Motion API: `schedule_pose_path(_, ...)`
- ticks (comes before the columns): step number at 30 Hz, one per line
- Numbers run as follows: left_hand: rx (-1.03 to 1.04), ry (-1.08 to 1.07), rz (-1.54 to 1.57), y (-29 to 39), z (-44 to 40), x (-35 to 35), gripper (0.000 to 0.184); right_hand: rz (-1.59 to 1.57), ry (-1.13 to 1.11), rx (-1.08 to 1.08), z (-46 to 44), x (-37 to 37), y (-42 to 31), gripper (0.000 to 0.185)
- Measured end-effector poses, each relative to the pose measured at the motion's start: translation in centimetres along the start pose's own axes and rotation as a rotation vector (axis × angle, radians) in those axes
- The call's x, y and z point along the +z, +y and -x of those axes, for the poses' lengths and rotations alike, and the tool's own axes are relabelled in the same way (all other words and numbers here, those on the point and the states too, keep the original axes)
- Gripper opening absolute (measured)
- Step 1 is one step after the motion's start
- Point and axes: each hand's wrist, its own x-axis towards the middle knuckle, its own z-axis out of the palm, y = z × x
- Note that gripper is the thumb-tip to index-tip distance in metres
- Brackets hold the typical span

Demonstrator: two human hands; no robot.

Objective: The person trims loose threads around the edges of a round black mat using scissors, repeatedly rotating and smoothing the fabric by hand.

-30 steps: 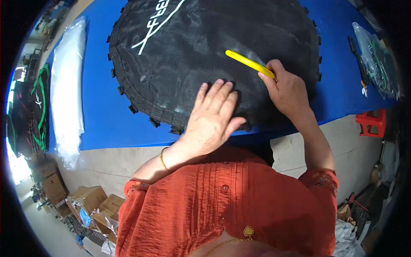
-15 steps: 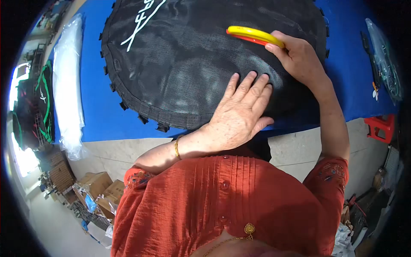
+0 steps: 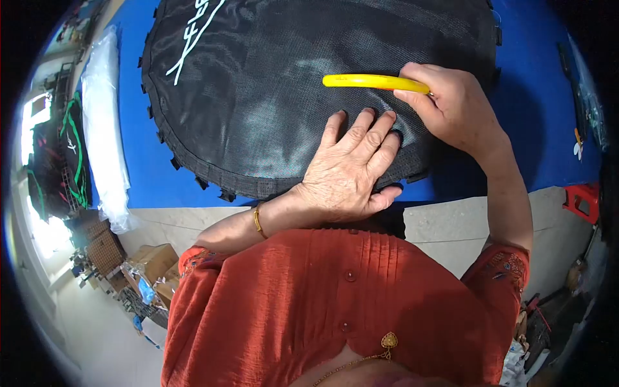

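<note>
A round black mesh mat (image 3: pixel 271 116), which looks like a trampoline mat, lies on the blue table. Small black tabs stick out around its edge, and white lettering (image 3: pixel 191 39) runs across its upper left. My left hand (image 3: pixel 351 161) rests flat on the mat near its front edge, fingers spread and empty. Gripped between thumb and fingers of my right hand (image 3: pixel 451 106) is a slim yellow object (image 3: pixel 367 81) with a rounded end, held nearly level above the mat. I cannot make out its exact kind.
A clear plastic bundle (image 3: pixel 106 129) lies along the table's left side. At the right are a dark tool with an orange-and-white end (image 3: pixel 578 143) and clear plastic bags. A red stool (image 3: pixel 582 202) and cardboard boxes (image 3: pixel 151 261) stand on the floor.
The yellow object has moved down and slightly left with my right hand and tilted, so its red underside no longer shows. The mat and my left hand appear shifted slightly left.
</note>
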Motion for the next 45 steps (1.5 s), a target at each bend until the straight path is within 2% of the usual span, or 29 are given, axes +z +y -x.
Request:
schedule_pose_path(3, -0.010, 0.008, 0.011, -0.1, 0.2, 0.1, 0.085, 0.033, -0.067, 0.038, 1.1, -1.0, -0.5, 0.021)
schedule_pose_path(7, -0.003, 0.004, -0.029, 0.0, -0.1, 0.1, 0.091, 0.035, 0.047, 0.055, 2.5, 0.0, -0.4, 0.022)
schedule_pose_path(15, 0.020, 0.078, -0.044, -0.2, 0.0, 0.9, 0.090, 0.084, 0.040, 0.123, 4.3, -0.8, -2.1, 0.021)
schedule_pose_path(21, 0.042, 0.104, -0.022, -0.3, 0.1, 0.9, 0.089, -0.038, 0.011, 0.292, 3.9, -0.3, -2.6, 0.023)
schedule_pose_path(27, 0.046, 0.129, -0.018, -0.3, 0.1, 0.8, 0.088, 0.025, 0.002, 0.305, 5.5, -0.9, -4.1, 0.021)
schedule_pose_path(30, 0.049, 0.128, 0.005, -0.3, 0.3, 0.9, 0.088, 0.147, 0.078, 0.310, 4.7, 0.3, -4.4, 0.021)
schedule_pose_path(33, 0.050, 0.121, 0.007, -0.3, 0.2, 0.8, 0.088, 0.072, 0.107, 0.303, 4.2, 0.5, -3.6, 0.020)
schedule_pose_path(36, 0.050, 0.129, 0.014, -0.4, 0.3, 0.9, 0.087, 0.053, -0.016, 0.373, 5.0, -0.9, -4.9, 0.020)
schedule_pose_path(45, 0.047, 0.107, 0.031, -0.2, 0.4, 0.7, 0.089, 0.159, 0.037, 0.349, 4.4, 0.1, -5.5, 0.022)
